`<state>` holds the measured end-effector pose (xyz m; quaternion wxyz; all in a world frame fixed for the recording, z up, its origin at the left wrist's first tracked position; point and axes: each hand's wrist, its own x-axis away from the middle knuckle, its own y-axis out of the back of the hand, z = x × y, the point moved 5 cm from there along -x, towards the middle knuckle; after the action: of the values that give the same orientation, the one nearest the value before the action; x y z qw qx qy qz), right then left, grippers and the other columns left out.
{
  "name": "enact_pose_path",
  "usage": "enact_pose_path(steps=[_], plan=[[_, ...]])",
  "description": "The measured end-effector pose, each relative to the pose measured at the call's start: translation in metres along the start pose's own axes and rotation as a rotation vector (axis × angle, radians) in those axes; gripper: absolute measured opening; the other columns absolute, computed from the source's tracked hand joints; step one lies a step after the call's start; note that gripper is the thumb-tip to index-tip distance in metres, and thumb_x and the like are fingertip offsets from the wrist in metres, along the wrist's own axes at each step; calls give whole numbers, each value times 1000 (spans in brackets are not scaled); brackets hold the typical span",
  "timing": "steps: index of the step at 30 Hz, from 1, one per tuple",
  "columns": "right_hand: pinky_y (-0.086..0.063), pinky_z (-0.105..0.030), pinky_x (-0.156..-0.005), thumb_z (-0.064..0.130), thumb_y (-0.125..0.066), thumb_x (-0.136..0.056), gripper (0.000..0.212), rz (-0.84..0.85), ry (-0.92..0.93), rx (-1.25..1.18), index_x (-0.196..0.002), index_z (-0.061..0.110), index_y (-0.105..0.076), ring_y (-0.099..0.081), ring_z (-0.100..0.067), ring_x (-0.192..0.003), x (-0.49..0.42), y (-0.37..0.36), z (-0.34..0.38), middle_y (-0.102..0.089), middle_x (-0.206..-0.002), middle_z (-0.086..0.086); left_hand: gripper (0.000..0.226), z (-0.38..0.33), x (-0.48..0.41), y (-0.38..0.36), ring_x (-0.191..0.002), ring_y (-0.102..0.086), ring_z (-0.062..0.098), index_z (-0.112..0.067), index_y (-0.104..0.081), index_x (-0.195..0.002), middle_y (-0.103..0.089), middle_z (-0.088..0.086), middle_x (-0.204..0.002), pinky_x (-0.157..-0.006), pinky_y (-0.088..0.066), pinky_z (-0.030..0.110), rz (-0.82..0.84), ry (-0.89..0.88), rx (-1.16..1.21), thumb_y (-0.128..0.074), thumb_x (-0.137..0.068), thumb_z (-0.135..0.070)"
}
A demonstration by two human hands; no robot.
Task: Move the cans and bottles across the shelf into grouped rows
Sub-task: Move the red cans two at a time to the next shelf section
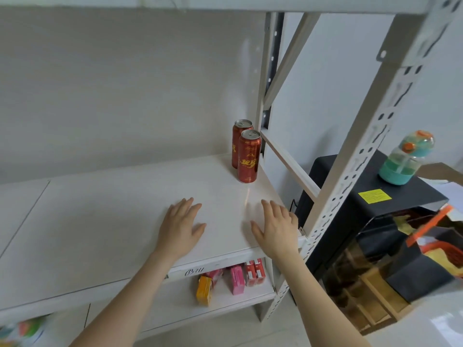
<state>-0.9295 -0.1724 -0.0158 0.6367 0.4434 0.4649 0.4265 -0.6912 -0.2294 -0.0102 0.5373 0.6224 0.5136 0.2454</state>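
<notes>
A: How does each grip stand?

B: The left grip and the right grip are both wide open, palms down, fingers straight and spread. They hold nothing. Both lie flat over the shelf near its front edge, side by side with bare board between them.

A: And the cans?

B: 2 red cans stand upright in the back right corner of that shelf, well apart from both hands. The front can partly covers the rear can. Both tops are closed, tabs down.

A: Any writing?

B: Gold lettering on the front can, too small to read. A handwritten mark on the shelf's front edge looks like "B3711".

A: What is on the lower shelf?

B: An orange carton, a pink carton and 2 red-and-white cartons, close together.

A: Further out?

B: Right of the upright post, a black box carries a yellow label, unreadable, and a clear bottle with a teal base.
</notes>
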Motion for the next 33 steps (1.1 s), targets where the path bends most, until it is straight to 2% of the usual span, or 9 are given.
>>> enact_pose_path(steps=[3,18,28,33], plan=[[-29,-49,-113,55,-41,-96,65,17,-3,24,-150,20,-32,-38,-29,-140,23,6,9,-40,-154,-6,52,1,28,8,-139,-41,38,-6,-59,-133,-48,18,-147,-115,-27,54,-11,-6,-17,-72,-87,-26],[-30,-50,-111,55,-45,-94,64,-15,84,55,-146,18,-38,-42,-28,-137,147,44,114,-46,-149,-5,60,31,176,75,-148,-25,29,-16,-44,-147,-36,10,-157,-122,-13,48,-41,33,-90,-56,-95,-44],[-26,-50,-114,50,-45,-96,62,-52,65,-30,-147,16,-38,-36,-28,-141,192,41,255,-43,-152,-6,62,144,245,135,-152,-15,23,-23,-32,-152,-23,3,-163,-123,-7,43,-18,50,-176,-43,-99,-52],[-23,-52,-115,49,-46,-96,60,-56,104,-39,-146,16,-39,-35,-28,-142,211,28,346,-44,-151,-7,62,215,282,169,-152,-14,24,-24,-32,-152,-23,4,-163,-123,-7,44,-1,71,-184,-44,-98,-52]])
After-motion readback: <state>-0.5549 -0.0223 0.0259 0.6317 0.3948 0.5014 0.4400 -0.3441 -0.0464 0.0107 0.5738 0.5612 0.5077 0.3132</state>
